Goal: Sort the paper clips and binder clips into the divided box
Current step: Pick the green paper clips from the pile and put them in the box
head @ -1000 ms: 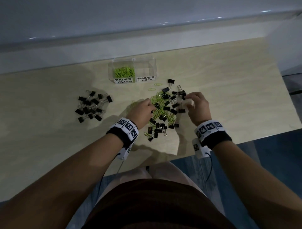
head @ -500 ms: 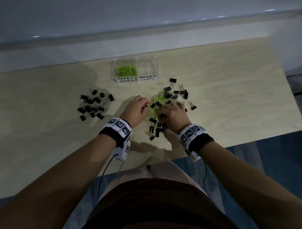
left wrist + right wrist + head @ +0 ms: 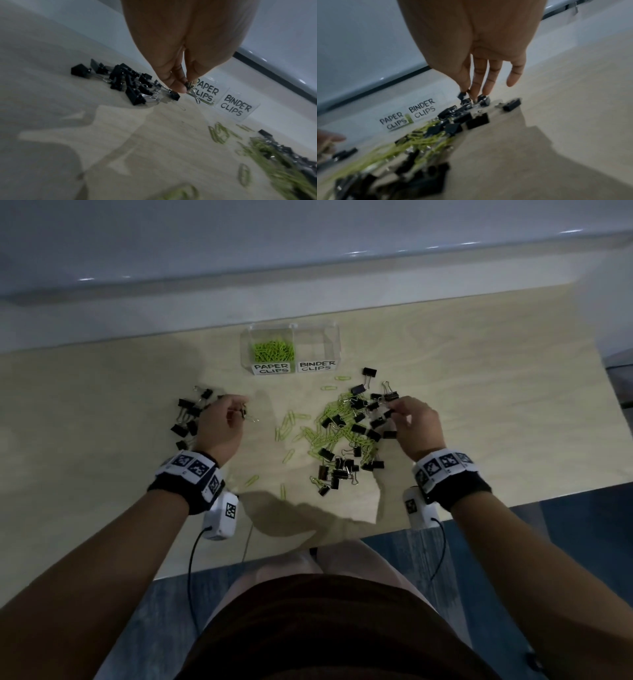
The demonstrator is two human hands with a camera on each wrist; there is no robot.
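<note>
A person sat at a pale wooden table (image 3: 479,364), its near edge just in front of their lap. The left hand (image 3: 219,429) pinched a black binder clip (image 3: 188,85) just above a separate heap of binder clips (image 3: 188,416) at the left. The right hand (image 3: 416,428) pinched another clip (image 3: 464,96) at the far right edge of the mixed pile (image 3: 346,433) of green paper clips and black binder clips. The clear divided box (image 3: 334,344) stood near the table's far edge, green clips in its left compartment. Bare tabletop stretched wide on either side.
</note>
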